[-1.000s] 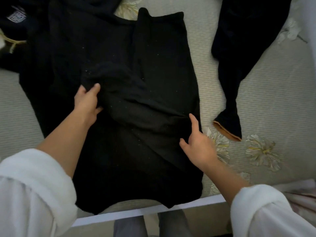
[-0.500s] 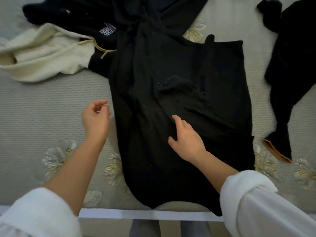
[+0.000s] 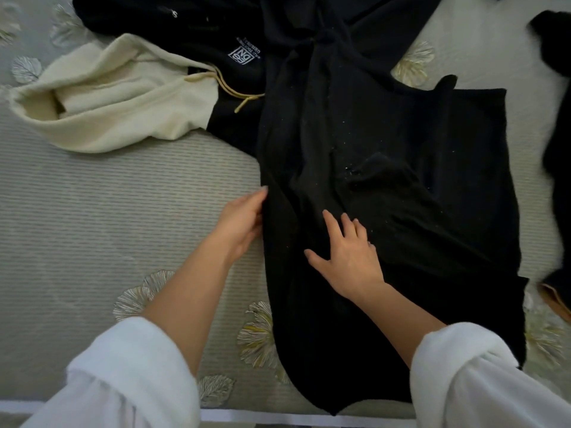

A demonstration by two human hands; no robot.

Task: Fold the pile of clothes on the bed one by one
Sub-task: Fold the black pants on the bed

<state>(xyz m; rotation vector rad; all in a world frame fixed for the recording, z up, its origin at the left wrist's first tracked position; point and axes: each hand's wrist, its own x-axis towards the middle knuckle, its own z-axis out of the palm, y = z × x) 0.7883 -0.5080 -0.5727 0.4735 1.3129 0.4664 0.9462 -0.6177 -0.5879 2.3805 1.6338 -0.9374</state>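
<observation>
centre of the frame, on the bed (image 3: 123, 211): black garment (image 3: 417, 227), laid mostly flat.
long axis: from the frame's bottom edge up to top centre, far end meeting the dark clothes (image 3: 185, 23).
left hand (image 3: 241, 223): at the garment's left edge, fingers touching it; can't tell if pinching.
right hand (image 3: 346, 254): fingers spread, flat on the cloth.
upper left: cream hoodie (image 3: 117, 103).

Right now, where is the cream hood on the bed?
In the head view the cream hood lies at the upper left of the bed, left of the black garment and beyond the left hand.
</observation>
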